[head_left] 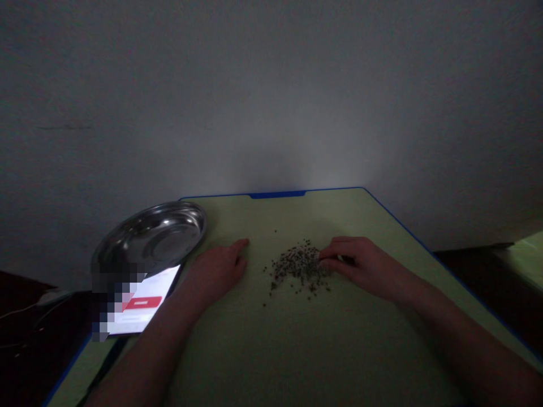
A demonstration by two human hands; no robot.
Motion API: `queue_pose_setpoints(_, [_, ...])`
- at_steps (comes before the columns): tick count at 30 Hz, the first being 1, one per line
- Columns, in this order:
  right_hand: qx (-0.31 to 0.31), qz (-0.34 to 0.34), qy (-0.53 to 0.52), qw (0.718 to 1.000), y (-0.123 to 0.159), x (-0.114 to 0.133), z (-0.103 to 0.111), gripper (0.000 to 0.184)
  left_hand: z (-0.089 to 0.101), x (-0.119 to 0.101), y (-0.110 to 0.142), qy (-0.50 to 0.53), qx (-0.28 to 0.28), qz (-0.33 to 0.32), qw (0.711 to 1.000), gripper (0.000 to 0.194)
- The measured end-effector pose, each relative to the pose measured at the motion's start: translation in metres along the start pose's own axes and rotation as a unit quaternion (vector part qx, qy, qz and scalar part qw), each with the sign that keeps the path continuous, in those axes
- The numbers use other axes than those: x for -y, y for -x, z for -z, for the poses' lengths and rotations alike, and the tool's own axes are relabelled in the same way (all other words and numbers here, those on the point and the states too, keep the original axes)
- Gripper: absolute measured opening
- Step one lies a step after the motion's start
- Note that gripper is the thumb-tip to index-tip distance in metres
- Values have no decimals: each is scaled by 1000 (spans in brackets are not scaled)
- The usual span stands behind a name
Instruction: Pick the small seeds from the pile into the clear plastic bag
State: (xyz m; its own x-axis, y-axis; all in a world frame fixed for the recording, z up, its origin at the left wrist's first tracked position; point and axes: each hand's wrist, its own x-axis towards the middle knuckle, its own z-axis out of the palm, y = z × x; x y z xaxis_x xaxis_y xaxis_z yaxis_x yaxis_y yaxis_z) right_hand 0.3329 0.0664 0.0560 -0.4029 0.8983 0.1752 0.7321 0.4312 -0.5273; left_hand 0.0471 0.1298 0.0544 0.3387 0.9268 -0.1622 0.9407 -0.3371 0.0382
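A loose pile of small dark and pale grains (pixel 297 267) lies on the pale green table (pixel 280 350), with a few dark ones strayed around it. At the pile's right edge is my right hand (pixel 358 259), thumb and fingertips brought together in a pinch; whatever is between them is too small to make out. My left hand (pixel 218 268) rests on the table left of the pile, apart from it. Its index finger stretches forward and the thumb stands away from it, with nothing held. The other left fingers are partly hidden.
Left of my left hand, a shiny metal basin (pixel 169 240) sits at the table's left side. A lit phone or tablet screen (pixel 148 294) lies before it, partly behind my left forearm. A grey wall (pixel 271 102) rises beyond the table's blue edge (pixel 278 195).
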Motion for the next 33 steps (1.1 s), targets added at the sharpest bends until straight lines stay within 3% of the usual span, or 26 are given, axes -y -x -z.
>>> queue_pose_setpoints(33, [91, 3, -29, 995, 6, 3, 6, 21, -3, 1, -1, -3, -4, -8, 1000, 53])
